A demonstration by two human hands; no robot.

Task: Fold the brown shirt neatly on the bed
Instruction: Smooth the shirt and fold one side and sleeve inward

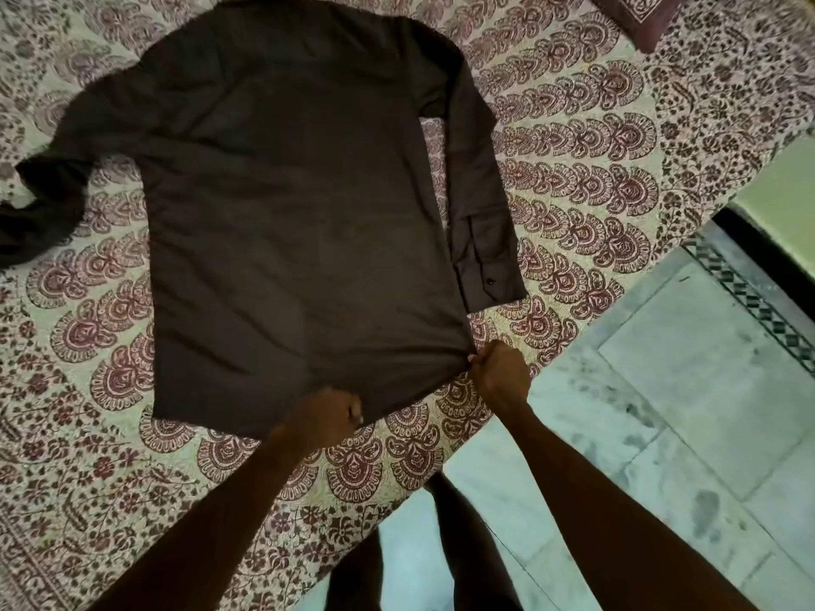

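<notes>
Both hands clenched on the hem of the shirt (282, 205): left hand (324, 418) mid-hem, right hand (498, 368) on the hem corner just beside it. Shirt lies flat, back up, on the bed (595, 191), stretching away from the hands.

Risk: uneven pull from the two hands could skew the body and drag in creases. The sleeve far off the left hand is bunched and twisted; likely to fold in crooked. The sleeve beyond the right hand lies straight, cuff button showing. Fabric dark brown, mostly smooth, faint creases near the hem.
</notes>
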